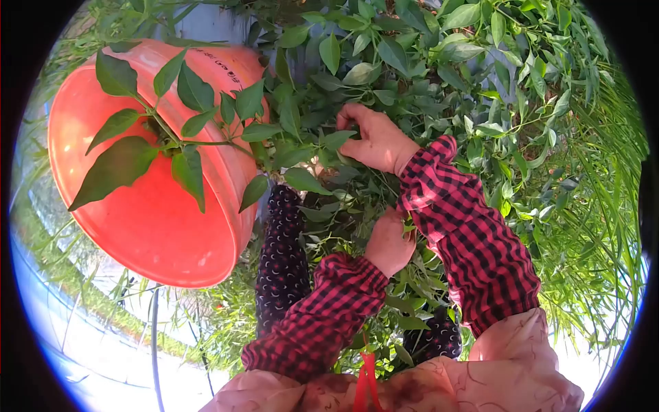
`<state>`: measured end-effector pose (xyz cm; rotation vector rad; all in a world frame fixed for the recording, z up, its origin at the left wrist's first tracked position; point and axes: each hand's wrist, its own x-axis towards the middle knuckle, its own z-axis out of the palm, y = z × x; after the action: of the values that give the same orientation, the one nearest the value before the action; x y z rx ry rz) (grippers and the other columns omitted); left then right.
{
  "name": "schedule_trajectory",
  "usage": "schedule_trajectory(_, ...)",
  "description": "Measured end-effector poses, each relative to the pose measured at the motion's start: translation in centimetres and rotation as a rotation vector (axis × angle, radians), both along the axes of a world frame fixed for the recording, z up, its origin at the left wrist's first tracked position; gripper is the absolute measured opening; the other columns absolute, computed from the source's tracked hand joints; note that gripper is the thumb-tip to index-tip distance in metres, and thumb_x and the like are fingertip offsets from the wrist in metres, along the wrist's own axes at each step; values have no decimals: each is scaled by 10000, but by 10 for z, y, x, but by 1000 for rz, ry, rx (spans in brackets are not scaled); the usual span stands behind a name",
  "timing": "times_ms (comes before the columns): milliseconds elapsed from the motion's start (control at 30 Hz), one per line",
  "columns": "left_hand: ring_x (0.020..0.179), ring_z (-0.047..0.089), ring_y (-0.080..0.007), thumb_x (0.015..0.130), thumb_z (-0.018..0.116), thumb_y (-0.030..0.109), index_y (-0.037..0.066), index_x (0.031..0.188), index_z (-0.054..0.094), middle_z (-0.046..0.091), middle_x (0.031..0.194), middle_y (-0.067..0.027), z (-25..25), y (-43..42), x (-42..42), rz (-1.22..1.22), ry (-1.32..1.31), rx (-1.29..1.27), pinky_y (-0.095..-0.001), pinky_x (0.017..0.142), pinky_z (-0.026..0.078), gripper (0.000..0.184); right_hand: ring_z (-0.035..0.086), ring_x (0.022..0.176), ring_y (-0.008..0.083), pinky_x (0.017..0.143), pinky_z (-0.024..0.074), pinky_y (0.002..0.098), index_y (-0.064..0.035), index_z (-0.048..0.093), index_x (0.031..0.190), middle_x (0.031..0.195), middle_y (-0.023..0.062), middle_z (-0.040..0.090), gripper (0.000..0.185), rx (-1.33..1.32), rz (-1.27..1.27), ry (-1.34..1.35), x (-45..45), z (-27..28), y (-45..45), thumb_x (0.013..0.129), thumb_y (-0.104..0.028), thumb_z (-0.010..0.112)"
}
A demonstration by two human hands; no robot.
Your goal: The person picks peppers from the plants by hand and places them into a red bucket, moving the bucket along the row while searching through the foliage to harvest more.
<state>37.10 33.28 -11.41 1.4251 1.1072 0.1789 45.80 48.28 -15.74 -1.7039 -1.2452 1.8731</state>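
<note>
Hands close together (right hand foremost)

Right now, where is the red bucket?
In the head view, the red bucket is on the person's left, tilted with its inside showing, just left of a patterned trouser leg, with a leafy stem across its opening.

From my remote view, I recorded the foliage as a dense mass of green, pointed leaves on thin stems. It was rooted or resting below, at a base I could not see. The right hand was positioned among the upper leaves, fingers curled. The left hand was positioned lower, at the thin stems; its fingertips were hidden, and I could not verify a grip. A leafy branch extended leftward across the orange-red bucket, which was tilted, its mouth facing the lower left.
</note>
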Motion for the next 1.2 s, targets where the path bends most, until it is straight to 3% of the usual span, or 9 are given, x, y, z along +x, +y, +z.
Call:
schedule_trajectory(167, 962, 519, -370, 742, 590, 93, 14, 1042, 551, 557, 1054, -194, 7, 9, -6, 67, -84, -112, -411, 835, 424, 313, 576, 737, 351, 669, 469, 401, -9, 556, 880, 769, 173, 591, 270, 40, 679, -290, -19, 8, 21, 665, -154, 630)
schedule_trajectory(300, 1077, 492, -320, 754, 619, 143, 70, 1168, 500, 529, 1174, -142, 20, 10, -9, 412, -332, -542, -382, 925, 384, 436, 565, 763, 314, 672, 463, 397, -88, 605, 883, 764, 125, 604, 199, 199, 717, -463, -33, 26, 2, 694, -95, 542)
schedule_trajectory(367, 1147, 459, -279, 764, 608, 131, 87, 1252, 433, 482, 1259, -118, 27, 21, -18, -54, -78, -4, -345, 963, 358, 521, 551, 832, 292, 701, 455, 396, -130, 615, 886, 778, 97, 611, 214, 190, 773, -479, -31, 32, -2, 689, -105, 536)
schedule_trajectory(433, 1103, 492, -282, 772, 585, 115, 83, 1217, 470, 524, 1202, -120, 33, 31, -7, 185, -252, -345, -355, 927, 390, 460, 536, 886, 283, 729, 446, 410, -129, 619, 878, 819, 91, 609, 211, 351, 667, -460, -22, 37, -5, 684, -107, 540)
schedule_trajectory(733, 896, 544, -343, 745, 525, 85, 55, 1038, 560, 584, 1015, -159, 19, 29, 0, -89, -23, 270, -413, 752, 457, 297, 513, 896, 319, 709, 493, 373, -78, 664, 865, 887, 100, 589, 222, 279, 1012, -524, -10, 45, 1, 659, -115, 591)
schedule_trajectory(833, 1014, 504, -375, 776, 514, 64, 16, 1114, 518, 533, 1119, -195, 35, 53, 3, -380, 154, -173, -435, 867, 403, 342, 512, 893, 325, 798, 452, 372, -79, 621, 988, 889, 112, 590, 346, 222, 811, -141, 8, 37, 2, 644, -117, 622)
schedule_trajectory(1033, 831, 507, -396, 698, 544, 65, -43, 945, 541, 552, 866, -223, 31, 40, 4, 112, -125, -22, -454, 717, 427, 270, 511, 843, 341, 770, 433, 389, -52, 566, 941, 860, 116, 589, 374, 214, 371, -49, 9, 52, -8, 582, -87, 669)
schedule_trajectory(1100, 983, 507, -361, 754, 565, 76, -8, 1083, 513, 542, 1057, -206, 38, 44, -1, -16, 13, -358, -405, 841, 413, 344, 537, 771, 264, 722, 439, 340, -44, 558, 937, 804, 98, 565, 361, 168, 267, 3, 18, 56, -16, 592, -64, 663)
schedule_trajectory(1200, 942, 520, -346, 764, 550, 70, -15, 1072, 488, 549, 998, -195, 32, 33, -4, 12, 15, -133, -408, 808, 417, 326, 491, 750, 59, 683, 417, 221, -28, 554, 896, 773, 1, 541, 274, -194, -188, 436, 21, 76, -23, 658, -16, 688)
